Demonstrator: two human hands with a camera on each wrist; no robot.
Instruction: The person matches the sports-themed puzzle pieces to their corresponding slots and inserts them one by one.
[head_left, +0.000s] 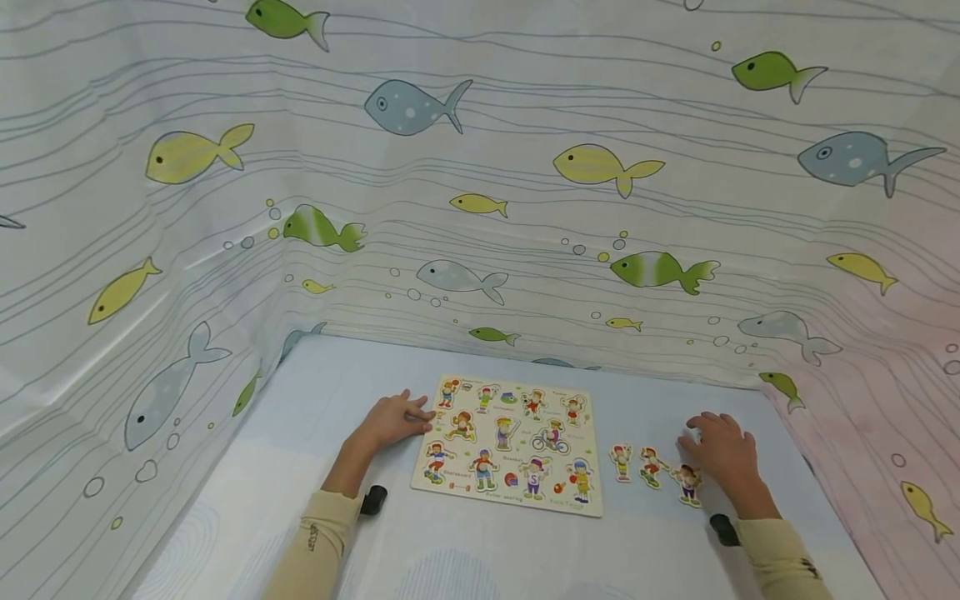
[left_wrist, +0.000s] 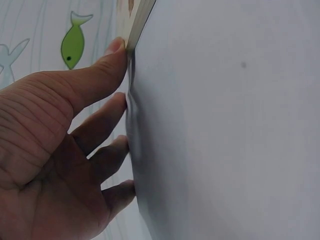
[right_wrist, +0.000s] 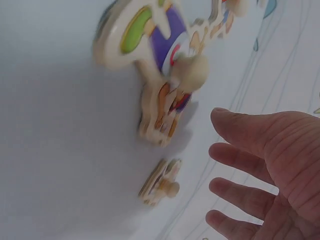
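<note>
A wooden peg puzzle board [head_left: 487, 458] with printed sporting children lies flat on the table, several figure pieces on it. At its left edge is my left hand [head_left: 397, 419], thumb tip [left_wrist: 116, 46] right at the board's side and the other fingertips down on the table cloth. To the board's right lie loose figure pieces: one in red and white [head_left: 621, 462], a skateboarder [head_left: 651, 467] and one in purple [head_left: 687, 485]. My right hand [head_left: 722, 450] hovers beside the purple piece [right_wrist: 167, 40], fingers spread and holding nothing. A small knobbed piece [right_wrist: 162, 184] shows near its fingers.
The pale blue table [head_left: 360, 542] is bounded at the back and sides by a hanging fish-print curtain [head_left: 525, 250]. Dark wrist cameras [head_left: 373, 500] sit at both sleeve cuffs.
</note>
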